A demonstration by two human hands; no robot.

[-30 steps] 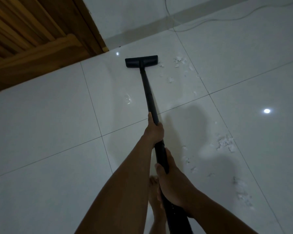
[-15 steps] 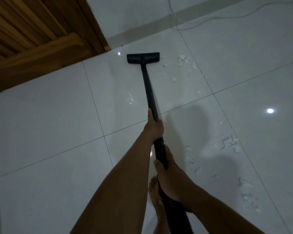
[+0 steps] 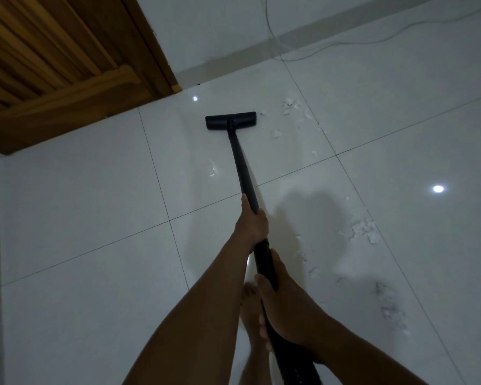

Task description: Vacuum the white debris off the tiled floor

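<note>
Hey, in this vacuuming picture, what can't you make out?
Head view:
1. Vacuum body: cut off by the bottom edge below the right hand; only the wand and floor head show.
2. Whatever lies under the floor head: hidden by it.
3. Cable ends: off the top and right edges.

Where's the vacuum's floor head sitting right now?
The floor head is upper centre in the head view, on the tiled floor just right of the wooden door frame's foot, with white debris scattered immediately to its right.
</note>
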